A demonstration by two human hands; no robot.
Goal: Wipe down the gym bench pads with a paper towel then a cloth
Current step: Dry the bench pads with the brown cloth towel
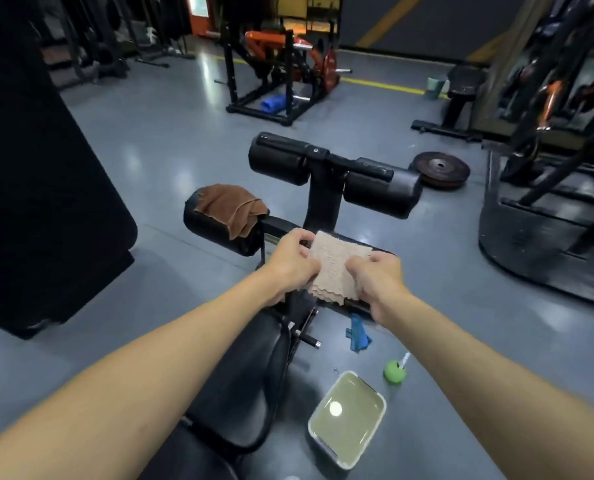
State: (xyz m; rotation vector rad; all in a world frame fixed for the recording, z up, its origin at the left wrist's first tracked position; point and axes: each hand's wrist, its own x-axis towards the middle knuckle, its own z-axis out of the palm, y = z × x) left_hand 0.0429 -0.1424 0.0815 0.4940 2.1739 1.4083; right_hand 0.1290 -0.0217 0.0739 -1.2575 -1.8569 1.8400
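Forearms (143, 362) out: left hand (290, 263) and right hand (380, 273) fingers pinch folded beige paper towel (337, 268) (squaring it, I judge); brown cloth (231, 206) parked leftward for later.

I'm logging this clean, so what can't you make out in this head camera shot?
Head view: bench seat pad, near end cut off by the bottom edge.
Head view: roller pad, top hidden under the brown cloth.
Head view: green object on the floor, too small to identify.
Head view: paper towels, sheet count hidden by left hand and right hand.
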